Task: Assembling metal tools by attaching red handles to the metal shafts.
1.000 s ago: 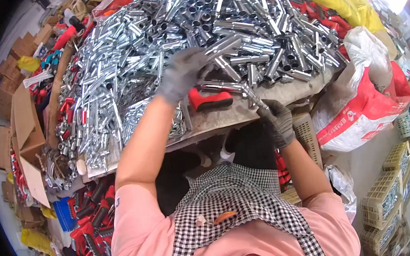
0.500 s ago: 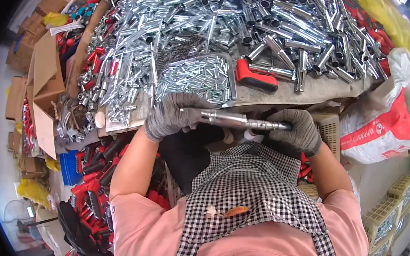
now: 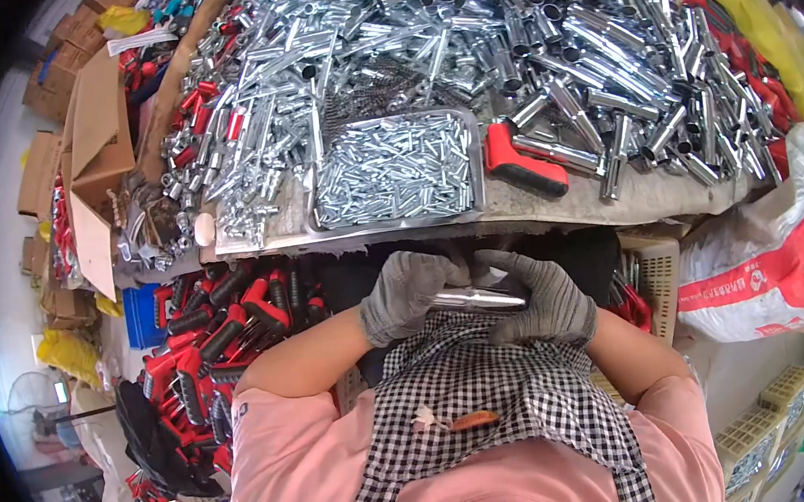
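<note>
My two hands, in grey knitted gloves, are close together over my lap, in front of the table edge. Between them lies a shiny chrome metal tube (image 3: 478, 300), roughly level. My left hand (image 3: 409, 296) is closed on its left end. Around the right end, the fingers of my right hand (image 3: 549, 302) are curled, with the thumb above. The gloves hide both tube ends. On the table beyond stands a clear tray (image 3: 477, 160) full of small metal pins. Right of it rests a red and black pistol-shaped handle (image 3: 522, 165) with a chrome tube.
A large heap of chrome tubes (image 3: 596, 44) covers the table. Red-and-black handles (image 3: 199, 356) pile up below at left, near a blue bin (image 3: 141, 316). An open cardboard box (image 3: 99, 136) stands far left. At right are a red-and-white sack (image 3: 767, 271) and a beige crate (image 3: 659, 293).
Both hands have come down toward my lap and closer together. The chrome tube has moved with them; the thinner section visible at its right end before is now out of sight.
</note>
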{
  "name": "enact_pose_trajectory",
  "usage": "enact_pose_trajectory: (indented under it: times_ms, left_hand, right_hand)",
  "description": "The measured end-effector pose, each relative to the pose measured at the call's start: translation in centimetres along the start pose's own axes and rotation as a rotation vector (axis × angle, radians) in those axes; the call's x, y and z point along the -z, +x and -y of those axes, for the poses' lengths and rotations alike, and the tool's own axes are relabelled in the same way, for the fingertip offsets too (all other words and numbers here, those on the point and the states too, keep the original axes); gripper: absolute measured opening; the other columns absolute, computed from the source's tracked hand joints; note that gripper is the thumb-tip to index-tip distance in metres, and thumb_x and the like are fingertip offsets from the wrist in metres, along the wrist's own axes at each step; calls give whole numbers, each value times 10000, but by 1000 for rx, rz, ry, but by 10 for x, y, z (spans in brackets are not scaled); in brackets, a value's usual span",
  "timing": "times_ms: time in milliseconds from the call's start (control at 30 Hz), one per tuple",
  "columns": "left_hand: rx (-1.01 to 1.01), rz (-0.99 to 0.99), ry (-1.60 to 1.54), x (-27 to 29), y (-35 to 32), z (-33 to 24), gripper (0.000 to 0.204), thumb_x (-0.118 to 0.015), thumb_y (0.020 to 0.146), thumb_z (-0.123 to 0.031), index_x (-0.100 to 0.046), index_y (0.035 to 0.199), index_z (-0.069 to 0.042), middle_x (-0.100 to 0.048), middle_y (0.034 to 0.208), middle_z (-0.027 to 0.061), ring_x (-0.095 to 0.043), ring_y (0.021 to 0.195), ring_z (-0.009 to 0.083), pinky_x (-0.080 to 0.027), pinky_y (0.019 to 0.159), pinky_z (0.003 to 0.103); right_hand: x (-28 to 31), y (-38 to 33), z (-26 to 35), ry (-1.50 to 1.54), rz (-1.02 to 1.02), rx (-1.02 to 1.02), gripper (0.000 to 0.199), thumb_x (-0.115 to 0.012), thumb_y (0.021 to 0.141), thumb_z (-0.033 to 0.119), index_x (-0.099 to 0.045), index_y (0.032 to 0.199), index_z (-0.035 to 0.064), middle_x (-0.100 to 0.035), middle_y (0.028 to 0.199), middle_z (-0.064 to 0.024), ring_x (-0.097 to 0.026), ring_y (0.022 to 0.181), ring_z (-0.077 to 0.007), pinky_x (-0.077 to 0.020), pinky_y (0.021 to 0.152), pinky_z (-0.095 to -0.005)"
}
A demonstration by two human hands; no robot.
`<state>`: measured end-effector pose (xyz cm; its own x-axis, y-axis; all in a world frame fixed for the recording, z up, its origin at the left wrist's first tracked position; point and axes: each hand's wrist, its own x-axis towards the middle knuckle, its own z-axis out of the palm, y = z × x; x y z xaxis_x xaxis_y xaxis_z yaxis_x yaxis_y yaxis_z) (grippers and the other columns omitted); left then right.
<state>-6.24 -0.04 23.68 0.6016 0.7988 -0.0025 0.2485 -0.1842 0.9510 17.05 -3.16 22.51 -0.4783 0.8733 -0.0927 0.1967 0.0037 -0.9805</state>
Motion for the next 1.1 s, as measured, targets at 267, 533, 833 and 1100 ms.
enact_pose_trajectory:
  times_ms: [267, 533, 833, 1100]
  left_hand:
    - [-161, -30, 598, 29, 53, -15, 194, -568, 863, -134, -611, 1010, -15, -645, 895, 173, -634, 757, 329, -517, 660, 367]
    - [178, 172, 1294, 42, 124, -13, 202, -512, 837, -106, -580, 996, -3, -654, 861, 224, -647, 831, 374, -514, 736, 447]
    - [144, 173, 1357, 55, 113, 5, 220, -573, 780, -103, -623, 984, -40, -663, 862, 199, -652, 823, 350, -515, 731, 445]
    - [-91, -468, 742, 81, 70, -8, 153, -599, 887, -148, -635, 977, -29, -668, 901, 140, -647, 831, 216, -509, 746, 317]
  right_hand:
    - [11, 15, -16, -35, -24, -72, 456, -765, 740, 333, -664, 1049, 14, -695, 861, -152, -682, 814, -203, -527, 749, -327]
    - [26, 13, -31, 50, -151, -109, 412, -725, 789, 323, -667, 1062, 20, -696, 864, -131, -672, 798, -181, -516, 729, -303]
    - [16, 6, -25, 64, -157, -117, 430, -737, 771, 355, -674, 1041, 27, -700, 875, -130, -678, 801, -193, -523, 740, -307]
    - [12, 3, -8, -124, -162, -163, 467, -756, 738, 376, -673, 1046, 35, -699, 880, -136, -678, 809, -208, -519, 748, -320]
